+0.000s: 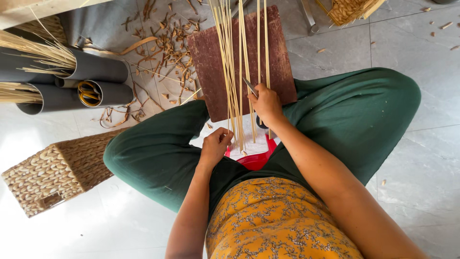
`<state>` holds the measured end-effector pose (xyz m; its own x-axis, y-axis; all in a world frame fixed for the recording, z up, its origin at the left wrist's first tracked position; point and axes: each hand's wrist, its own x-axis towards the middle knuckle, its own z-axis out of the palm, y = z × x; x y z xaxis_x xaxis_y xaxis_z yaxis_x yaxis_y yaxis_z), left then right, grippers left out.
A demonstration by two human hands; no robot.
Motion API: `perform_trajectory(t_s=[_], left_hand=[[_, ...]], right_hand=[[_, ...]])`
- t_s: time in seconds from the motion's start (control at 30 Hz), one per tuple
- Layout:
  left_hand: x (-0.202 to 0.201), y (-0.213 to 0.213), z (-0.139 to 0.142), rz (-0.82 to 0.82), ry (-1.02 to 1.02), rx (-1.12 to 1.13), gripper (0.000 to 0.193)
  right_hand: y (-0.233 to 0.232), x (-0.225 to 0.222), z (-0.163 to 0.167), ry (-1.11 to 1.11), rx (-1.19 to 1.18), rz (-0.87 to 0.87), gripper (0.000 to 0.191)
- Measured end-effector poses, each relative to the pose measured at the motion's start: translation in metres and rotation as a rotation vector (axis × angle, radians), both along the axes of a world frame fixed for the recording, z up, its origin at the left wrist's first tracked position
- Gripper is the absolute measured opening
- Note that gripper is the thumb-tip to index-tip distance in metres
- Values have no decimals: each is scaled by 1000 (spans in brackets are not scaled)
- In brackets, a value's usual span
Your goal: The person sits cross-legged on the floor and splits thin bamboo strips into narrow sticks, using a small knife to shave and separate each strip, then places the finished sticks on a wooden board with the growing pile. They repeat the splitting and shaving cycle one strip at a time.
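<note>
Head view. The person sits above a grey tiled floor [421, 182] with knees apart; a reddish-brown board [211, 62] lies between the knees, its far edge toward the top of the frame. A bundle of thin pale strips [233, 72] runs lengthwise over the board, from its far edge to the near edge.

Left hand [216, 144]: grip closed around the near ends of the strips, just past the board's near edge. Right hand [266, 101]: grip closed on a knife [250, 86] with a narrow grey blade, set against the strips at the board's near right part.

A red stool [256, 160] shows under the person, below both hands.

At the left edge of the floor, three grey tubes [98, 69] lie on their sides, holding more strips. A woven rectangular basket [57, 172] lies at the lower left. Brown shavings [165, 48] are scattered left of the board. A second woven piece [350, 9] sits at the top edge.
</note>
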<state>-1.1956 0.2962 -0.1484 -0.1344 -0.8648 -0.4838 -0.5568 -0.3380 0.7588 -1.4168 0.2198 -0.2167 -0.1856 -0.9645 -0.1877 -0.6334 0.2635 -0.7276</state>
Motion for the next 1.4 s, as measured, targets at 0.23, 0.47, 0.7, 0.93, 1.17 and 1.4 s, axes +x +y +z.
perform_trajectory(t_s=[0.23,0.47,0.7,0.93,1.17,1.4], left_hand=[[-21,-17,-16,-149,-345,-86,22],[-33,-13,-12,-133,-435,-119,22],[-31,2,3,-69,-408,-142,26],[-38,34,91,94,-177,-503,23],[-39,54,251,-158,54,-1042,39],[-37,49,331,-700,132,-974,39]], right_hand=[[-22,-5,19,125,117,-95,29],[-17,-6,20,64,69,-181,21],[-1,-30,34,-165,-97,-143,22],[56,-33,127,-977,162,-91,16],[105,-25,234,-1173,314,121,21],[76,-6,277,-1277,518,136,22]])
